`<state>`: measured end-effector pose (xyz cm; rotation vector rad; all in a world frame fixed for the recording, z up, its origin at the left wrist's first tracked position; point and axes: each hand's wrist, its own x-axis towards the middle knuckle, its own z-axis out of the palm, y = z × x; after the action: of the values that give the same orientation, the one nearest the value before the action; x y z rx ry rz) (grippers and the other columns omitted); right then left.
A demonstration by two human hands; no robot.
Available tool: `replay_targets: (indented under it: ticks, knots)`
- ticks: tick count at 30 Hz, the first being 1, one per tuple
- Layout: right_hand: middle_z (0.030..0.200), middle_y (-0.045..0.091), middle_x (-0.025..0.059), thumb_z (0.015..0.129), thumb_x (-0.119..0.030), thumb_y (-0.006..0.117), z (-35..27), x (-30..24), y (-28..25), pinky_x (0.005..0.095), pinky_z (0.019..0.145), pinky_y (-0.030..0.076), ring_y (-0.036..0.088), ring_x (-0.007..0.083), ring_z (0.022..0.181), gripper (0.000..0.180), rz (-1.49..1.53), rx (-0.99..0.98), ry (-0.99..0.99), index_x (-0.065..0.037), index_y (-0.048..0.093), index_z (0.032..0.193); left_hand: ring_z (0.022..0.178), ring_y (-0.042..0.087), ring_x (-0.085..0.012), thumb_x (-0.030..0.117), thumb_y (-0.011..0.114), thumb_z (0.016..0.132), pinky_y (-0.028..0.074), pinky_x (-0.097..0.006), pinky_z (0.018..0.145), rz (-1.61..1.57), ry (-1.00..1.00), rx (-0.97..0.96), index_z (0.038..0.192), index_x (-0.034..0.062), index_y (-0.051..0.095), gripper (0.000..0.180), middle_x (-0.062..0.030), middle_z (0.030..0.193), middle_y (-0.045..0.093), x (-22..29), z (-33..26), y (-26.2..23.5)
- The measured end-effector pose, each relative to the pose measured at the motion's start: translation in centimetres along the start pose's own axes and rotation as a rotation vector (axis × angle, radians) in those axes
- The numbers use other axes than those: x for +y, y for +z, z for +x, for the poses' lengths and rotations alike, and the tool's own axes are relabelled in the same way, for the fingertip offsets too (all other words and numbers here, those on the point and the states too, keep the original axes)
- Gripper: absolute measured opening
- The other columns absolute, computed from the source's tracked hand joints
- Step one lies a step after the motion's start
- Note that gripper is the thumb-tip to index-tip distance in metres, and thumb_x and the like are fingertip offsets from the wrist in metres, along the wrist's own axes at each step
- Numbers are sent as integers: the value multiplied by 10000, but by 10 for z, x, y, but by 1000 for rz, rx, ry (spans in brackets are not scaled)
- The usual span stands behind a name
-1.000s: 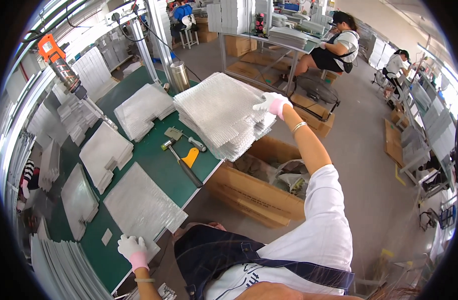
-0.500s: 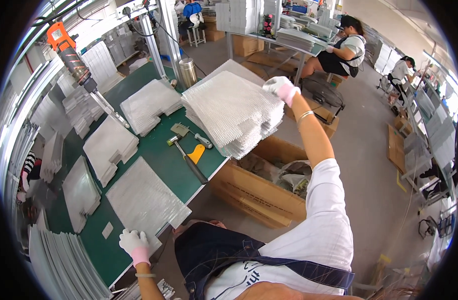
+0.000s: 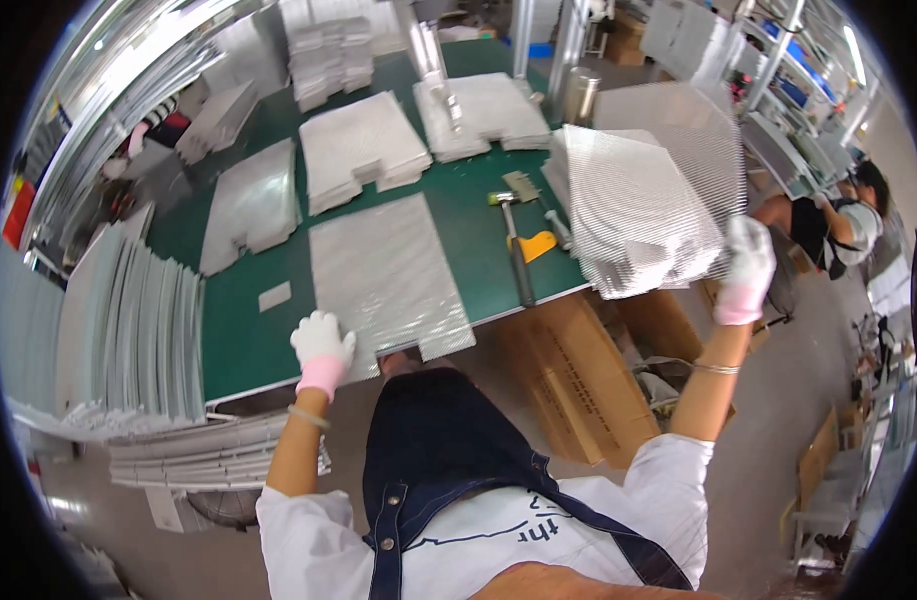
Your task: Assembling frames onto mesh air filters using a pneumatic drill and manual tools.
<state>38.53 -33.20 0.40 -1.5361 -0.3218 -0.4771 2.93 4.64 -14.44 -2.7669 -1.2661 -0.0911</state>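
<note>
Here your right hand (image 3: 746, 272), in a white glove with a pink cuff, is closed on the near corner of a mesh sheet (image 3: 668, 150) and holds it up, tilted, above the stack (image 3: 628, 225) at the right end of the tabletop (image 3: 248, 330). Your left hand (image 3: 322, 342), gloved the same, lies open and flat on the near edge of another sheet (image 3: 383, 275) spread out before you.

The lifted sheet looks thin and light, stiff enough to keep its plane but likely to flex and sway when held by one corner. Its cut edges may be sharp and easy to kink, so grip along an edge, ideally with both hands well apart.

Between stack and flat sheet lie a hammer (image 3: 513, 250) and a yellow scraper (image 3: 536, 244). More piles (image 3: 363, 150) sit farther back; cardboard boxes (image 3: 598, 370) stand under the edge.
</note>
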Motion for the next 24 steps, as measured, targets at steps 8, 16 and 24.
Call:
replay_targets:
  ticks: [8,16,24]
  knots:
    - [813,589,-20,903,-115,579,70,-48,-66,162,570,405,532,44,664,156,229,-132,-86,-34,601,1035,951,541,-265,367,655,756,432,-412,779,-22,37,24,876,79,637,313,-87,988,569,-8,1,-1]
    - [701,522,-16,908,-121,561,-40,-19,0,174,524,368,464,53,590,136,352,-265,211,-23,572,1003,957,544,-257,389,644,766,433,-408,783,9,12,-41,897,79,633,337,-88,988,569,-5,2,-7]
    - [691,556,8,913,-59,540,-142,33,79,192,433,350,453,59,525,109,648,-387,328,-25,602,997,954,544,-261,389,639,770,433,-406,780,-18,14,-35,938,72,628,359,-94,1003,563,-4,-2,-6]
